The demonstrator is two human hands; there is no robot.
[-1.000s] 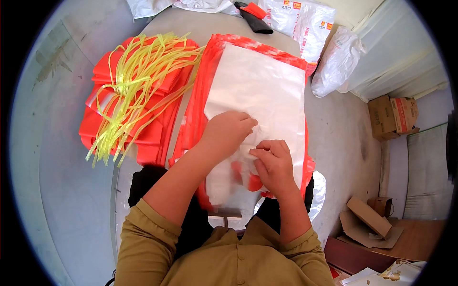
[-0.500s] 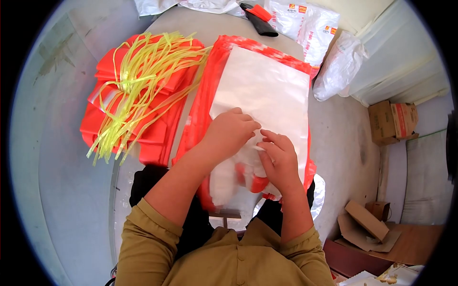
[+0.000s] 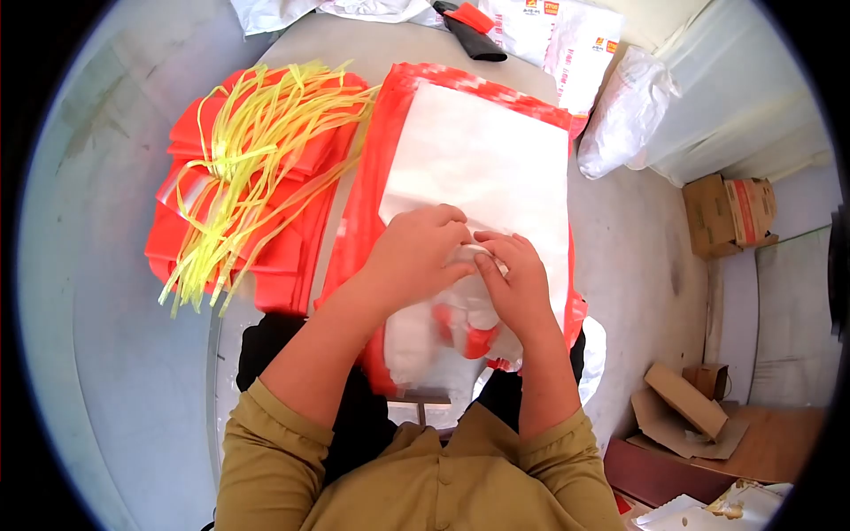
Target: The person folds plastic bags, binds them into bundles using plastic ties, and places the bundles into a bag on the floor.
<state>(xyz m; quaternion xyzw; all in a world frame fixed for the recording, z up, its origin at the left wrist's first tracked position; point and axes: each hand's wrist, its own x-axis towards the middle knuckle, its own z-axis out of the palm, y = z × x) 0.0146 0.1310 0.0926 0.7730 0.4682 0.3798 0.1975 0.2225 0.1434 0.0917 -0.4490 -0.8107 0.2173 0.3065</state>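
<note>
while i watch, my left hand (image 3: 420,253) and right hand (image 3: 518,281) clamp fingers on crumpled white plastic film (image 3: 469,254)
uneven pulling could tear it.

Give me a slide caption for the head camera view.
Left hand and right hand pinch white plastic beside a red stack topped with yellow strips.

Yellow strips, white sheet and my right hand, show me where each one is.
Yellow strips (image 3: 232,167): head view, gathered middle of the bundle.
White sheet (image 3: 482,155): head view, its bare upper part.
Right hand (image 3: 521,285): head view, back of the hand.
</note>
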